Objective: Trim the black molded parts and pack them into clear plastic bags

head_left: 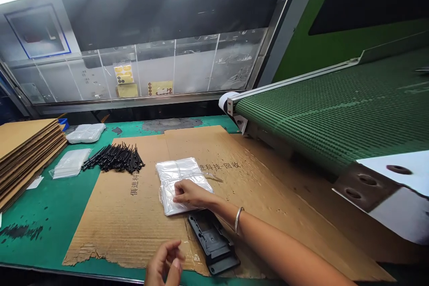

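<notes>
My right hand (191, 194), a bracelet on its wrist, lies over a stack of clear plastic bags (177, 170) on the cardboard sheet. Its fingers are pinched together at the top bag's surface. My left hand (164, 262) is at the near edge of the bench, palm turned inward. Its thumb and fingers are curled but apart, with nothing between them. Under my right forearm lies a black plastic part (214, 243) with a recessed frame and small holes, right of my left hand and touching neither hand's fingers.
A flattened cardboard sheet (134, 214) covers the green bench (33, 214). A pile of thin black pieces (115, 158) lies at its far left. Beyond are more bag stacks (72, 163) and stacked cardboard (30, 152). A green conveyor belt (335, 107) overhangs the right side.
</notes>
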The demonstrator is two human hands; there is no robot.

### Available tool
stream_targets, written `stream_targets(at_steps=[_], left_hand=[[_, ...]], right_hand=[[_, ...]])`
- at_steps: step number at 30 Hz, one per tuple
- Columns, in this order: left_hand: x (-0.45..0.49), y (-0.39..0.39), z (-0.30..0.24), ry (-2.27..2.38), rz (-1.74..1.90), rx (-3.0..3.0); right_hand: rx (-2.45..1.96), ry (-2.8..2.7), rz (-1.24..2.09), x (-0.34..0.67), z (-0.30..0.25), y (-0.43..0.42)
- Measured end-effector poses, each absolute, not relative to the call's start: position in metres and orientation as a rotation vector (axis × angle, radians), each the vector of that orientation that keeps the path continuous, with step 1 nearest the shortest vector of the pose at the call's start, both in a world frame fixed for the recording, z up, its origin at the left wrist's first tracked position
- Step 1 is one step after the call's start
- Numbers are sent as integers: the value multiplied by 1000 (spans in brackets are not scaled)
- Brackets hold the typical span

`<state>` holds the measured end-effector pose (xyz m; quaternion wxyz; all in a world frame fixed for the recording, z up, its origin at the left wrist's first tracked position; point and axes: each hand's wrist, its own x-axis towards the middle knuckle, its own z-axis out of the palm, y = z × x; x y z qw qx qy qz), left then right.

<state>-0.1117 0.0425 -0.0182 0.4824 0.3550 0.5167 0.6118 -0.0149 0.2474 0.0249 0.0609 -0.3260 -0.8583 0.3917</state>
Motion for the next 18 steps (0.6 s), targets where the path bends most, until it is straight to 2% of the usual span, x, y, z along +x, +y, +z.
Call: stream_targets(at_steps=[2, 5, 8, 14, 18], left_hand=[[-121, 65, 6, 1508, 1457, 1247], [-133, 101, 26, 1746, 965, 1802], [-137, 122, 22, 1750, 725, 1961], [-133, 124, 8, 1773, 629, 2081], [-134, 128, 7, 1790, 655, 2118]], right_hand=[[-984, -2529, 1286, -15, 26, 249], [-979, -2399, 1417, -13, 29, 249], [-1007, -2207, 1487, -11, 27, 251], [-1026, -1810, 1528, -12, 24, 253], [-908, -1664, 1554, -20, 44, 249]])
